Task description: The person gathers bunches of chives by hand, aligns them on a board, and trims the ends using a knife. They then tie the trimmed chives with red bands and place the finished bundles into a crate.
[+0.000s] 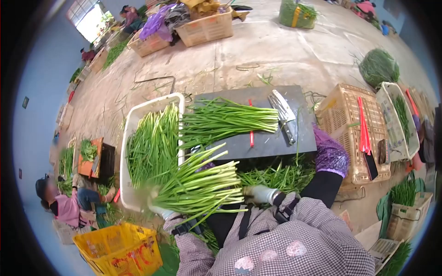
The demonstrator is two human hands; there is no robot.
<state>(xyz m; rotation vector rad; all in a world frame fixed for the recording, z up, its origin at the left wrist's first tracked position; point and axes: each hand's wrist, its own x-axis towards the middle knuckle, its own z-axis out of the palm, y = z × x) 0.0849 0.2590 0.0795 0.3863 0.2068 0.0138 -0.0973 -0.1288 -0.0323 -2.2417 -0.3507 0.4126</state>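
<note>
Head view, looking down over my lap. Both gloved hands are closed on one bunch of green stalks (198, 181) held crosswise above my knees: left hand (159, 209) at the blurred near end, right hand (260, 193) gripping the pale root ends. I judge this as the gathering-and-evening step; the next move would call for a firm hold so the stalks stay aligned.

Dark board (276, 140) ahead carries a second laid-out bunch (225, 120), a cleaver (284, 115) and a red tie (251, 135).

Containers:
- White crate (133, 119), left of the board, filled with loose stalks.
- Tan basket (340, 119), right, upturned I think, red strips (363, 126) on top.
- Yellow crate (117, 250), near left; contents not visible.
</note>
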